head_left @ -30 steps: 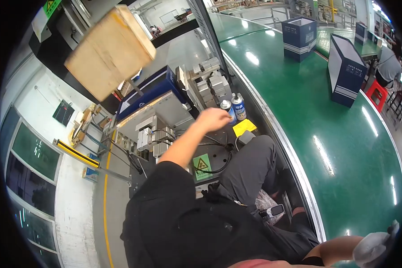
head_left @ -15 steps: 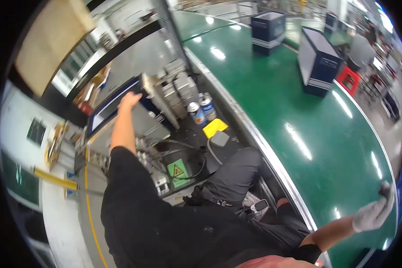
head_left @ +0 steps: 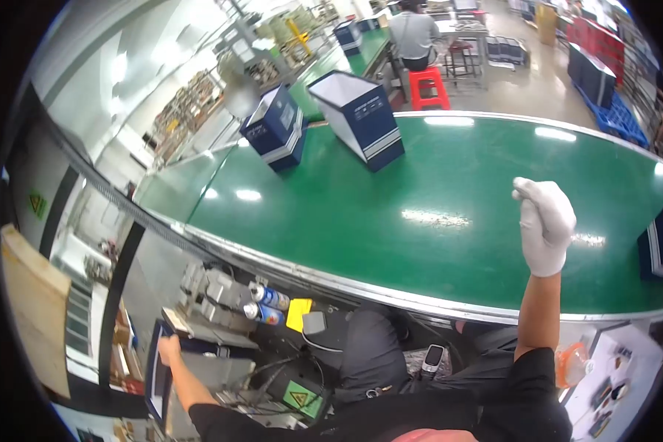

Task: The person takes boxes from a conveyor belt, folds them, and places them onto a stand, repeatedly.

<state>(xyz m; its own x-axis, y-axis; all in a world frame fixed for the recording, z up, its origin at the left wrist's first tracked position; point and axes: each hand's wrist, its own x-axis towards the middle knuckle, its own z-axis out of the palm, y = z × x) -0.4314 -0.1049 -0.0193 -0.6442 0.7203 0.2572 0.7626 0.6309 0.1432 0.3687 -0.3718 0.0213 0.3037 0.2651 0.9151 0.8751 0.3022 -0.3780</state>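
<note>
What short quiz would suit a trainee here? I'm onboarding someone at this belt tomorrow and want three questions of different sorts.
1. True or false: the right hand wears a white glove.
2. How many dark blue boxes stand together on the far part of the green belt? A one, B two, C four.
3. Fill in: the bare left hand rests on the edge of a flat blue ____.

Key: 1 true. 2 B, the left box and the right box. 3 panel.
</note>
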